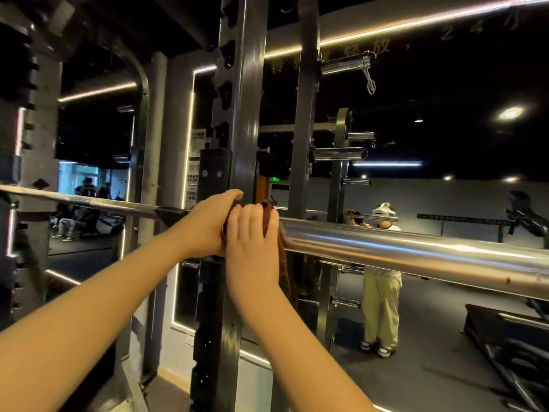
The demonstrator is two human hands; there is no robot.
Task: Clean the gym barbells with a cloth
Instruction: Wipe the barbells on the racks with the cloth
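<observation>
**Cloth at the collar, most of the bar to go**

Both hands meet where the barbell point(416, 251) passes the dark rack upright point(240, 114). The brown cloth point(269, 211) is draped over the bar at the inner end of the thick chrome sleeve point(460, 260), with a tail hanging down behind the right wrist. The left hand point(214, 221) grips the cloth from the left, its fingers point(231, 196) curled over the top. The right hand point(252, 242) overlaps it, its fingers point(246, 218) pressed together and wrapped over the cloth and bar.

By my reading the wipe is at an early or middle stage. The sleeve gleams along its length, but a rust-coloured speck shows near its right end, so that stretch likely needs a pass. Whether the thin shaft point(89, 202) running left has been wiped, I cannot tell. At least one other bar, far right, would remain.

To the right the sleeve offers a long, unobstructed run towards the near right edge of view. To the left the upright stands just behind the hands, and they would have to pass it to reach the shaft. Chrome pegs point(341, 154) jut from the rack above and beyond. A person point(381, 281) stands well apart, far right.
</observation>
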